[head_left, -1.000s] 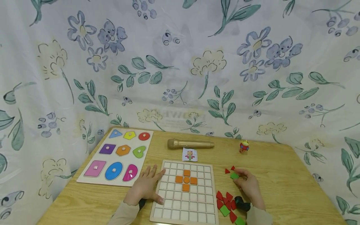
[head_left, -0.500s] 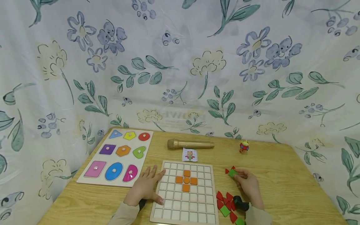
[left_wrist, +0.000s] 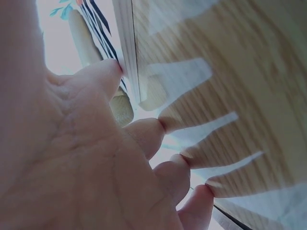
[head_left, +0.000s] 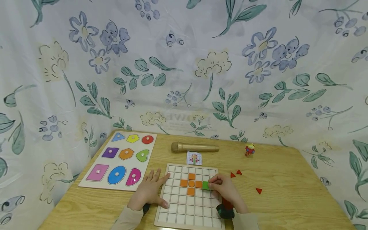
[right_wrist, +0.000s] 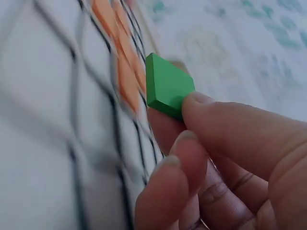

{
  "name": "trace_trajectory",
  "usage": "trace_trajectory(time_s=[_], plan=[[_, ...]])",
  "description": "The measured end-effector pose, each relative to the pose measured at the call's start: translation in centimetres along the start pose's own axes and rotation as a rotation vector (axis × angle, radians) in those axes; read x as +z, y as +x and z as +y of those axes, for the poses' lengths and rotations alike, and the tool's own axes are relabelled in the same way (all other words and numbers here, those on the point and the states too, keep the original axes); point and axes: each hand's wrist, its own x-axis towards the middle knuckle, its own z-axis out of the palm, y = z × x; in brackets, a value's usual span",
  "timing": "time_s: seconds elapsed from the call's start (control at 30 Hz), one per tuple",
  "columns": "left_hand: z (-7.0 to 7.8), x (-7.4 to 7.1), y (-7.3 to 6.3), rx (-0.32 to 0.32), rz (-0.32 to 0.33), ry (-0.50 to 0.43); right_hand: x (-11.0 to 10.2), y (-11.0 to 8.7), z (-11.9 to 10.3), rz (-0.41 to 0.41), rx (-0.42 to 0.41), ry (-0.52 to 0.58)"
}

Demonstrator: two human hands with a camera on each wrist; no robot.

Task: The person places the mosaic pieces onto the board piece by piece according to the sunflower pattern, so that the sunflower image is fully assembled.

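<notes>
My right hand (head_left: pixel 227 188) pinches a green square tile (head_left: pixel 205 185) between thumb and fingertips. In the head view it overlaps the right side of the white grid board (head_left: pixel 180 209), just right of an orange square tile (head_left: pixel 198 184). The right wrist view shows this green tile (right_wrist: pixel 168 86) tilted, its face close beside the grid. Several orange squares surround a round orange tile (head_left: pixel 191 184) in a cross on the board. My left hand (head_left: pixel 148 193) rests with spread fingers at the board's left edge, its thumb over the rim; in the left wrist view the fingertips touch the wooden table.
Red triangular pieces (head_left: pixel 259 190) lie right of the board; more red is partly hidden by my right wrist. A knob puzzle board (head_left: pixel 93 183) stands left. Behind the grid are a pattern card (head_left: pixel 194 158), a gold microphone (head_left: pixel 198 147) and a small toy figure (head_left: pixel 249 149).
My right hand has lifted the green tile from beside the red triangles and carried it left over the grid board. A red triangle once hidden under that hand now shows. My left hand stays put.
</notes>
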Motion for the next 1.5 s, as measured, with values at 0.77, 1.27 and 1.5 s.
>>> trace_trajectory(time_s=[0.77, 1.27, 1.5], plan=[[0.0, -0.1, 0.0, -0.005, -0.004, -0.003, 5.8, -2.3, -0.4, 0.028, -0.1, -0.076], [0.0, -0.2, -0.1, -0.008, -0.008, 0.001, 6.8, -2.6, -0.5, 0.071, -0.116, -0.256], [0.1, -0.2, -0.1, -0.009, -0.012, 0.003, 4.6, -3.6, -0.1, 0.094, -0.027, 0.068]])
